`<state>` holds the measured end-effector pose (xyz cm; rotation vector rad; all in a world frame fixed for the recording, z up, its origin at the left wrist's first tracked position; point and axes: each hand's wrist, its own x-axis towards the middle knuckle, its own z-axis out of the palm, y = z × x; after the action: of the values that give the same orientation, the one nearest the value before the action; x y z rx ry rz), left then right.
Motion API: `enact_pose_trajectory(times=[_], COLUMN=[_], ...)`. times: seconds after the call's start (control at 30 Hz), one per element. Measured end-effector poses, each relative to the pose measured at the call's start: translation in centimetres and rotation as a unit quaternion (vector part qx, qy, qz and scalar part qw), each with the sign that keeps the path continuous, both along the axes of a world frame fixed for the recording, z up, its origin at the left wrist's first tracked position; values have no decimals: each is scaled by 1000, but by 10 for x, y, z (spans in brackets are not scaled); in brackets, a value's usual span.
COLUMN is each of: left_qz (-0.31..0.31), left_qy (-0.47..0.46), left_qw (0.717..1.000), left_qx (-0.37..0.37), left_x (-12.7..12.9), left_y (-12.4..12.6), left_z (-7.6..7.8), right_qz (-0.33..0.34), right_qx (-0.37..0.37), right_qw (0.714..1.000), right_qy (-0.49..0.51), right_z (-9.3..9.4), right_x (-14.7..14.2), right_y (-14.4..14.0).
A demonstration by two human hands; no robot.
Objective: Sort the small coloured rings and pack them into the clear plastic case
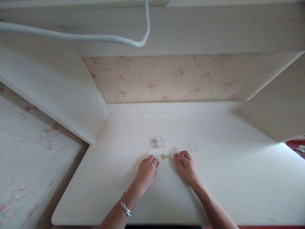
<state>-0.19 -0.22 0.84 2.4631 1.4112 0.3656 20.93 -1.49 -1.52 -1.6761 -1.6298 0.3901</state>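
Two small rings lie side by side on the white desk between my hands: a yellowish ring (163,156) on the left and a pale green ring (169,156) on the right. My left hand (147,170) rests on the desk just left of the yellowish ring, its fingers curled closed; their inner side is hidden. Close to the green ring, my right hand (187,167) has thumb and fingertips pinched together. Whatever might be between them is too small to make out. Beyond the rings sits a small clear box (157,142) with small items inside.
A clear flat plastic piece, like a lid (190,146), lies behind my right hand. The white desk (238,178) has side panels and a low back ledge (176,107). A white cable or tube (95,37) hangs across the upper left. A small dark mark shows at left.
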Motion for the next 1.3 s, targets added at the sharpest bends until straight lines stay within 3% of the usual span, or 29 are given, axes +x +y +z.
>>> enact_pose_trajectory(times=[0.13, 0.37, 0.6, 0.87, 1.07, 1.3], left_qz=[7, 54, 76, 84, 63, 46], left_qy=[-16, -45, -19, -81, -151, -206], left_qw=[1000, 997, 997, 993, 985, 974], left_qx=[-13, 14, 16, 23, -52, -85], left_x=[2, 7, 12, -1, -7, -12], left_y=[7, 43, 66, 34, 12, 6], left_z=[2, 22, 19, 24, 7, 1], right_qz=[-12, -10, -17, 20, 119, 129], right_qx=[7, 7, 6, 11, 11, 1], right_qw=[1000, 999, 999, 1000, 988, 981], right_qy=[23, 34, 36, 9, -102, -145], right_z=[-3, -2, -4, 0, 14, 15], right_x=[3, 4, 5, 0, -20, -29], right_y=[-4, -3, -2, -6, -3, 7])
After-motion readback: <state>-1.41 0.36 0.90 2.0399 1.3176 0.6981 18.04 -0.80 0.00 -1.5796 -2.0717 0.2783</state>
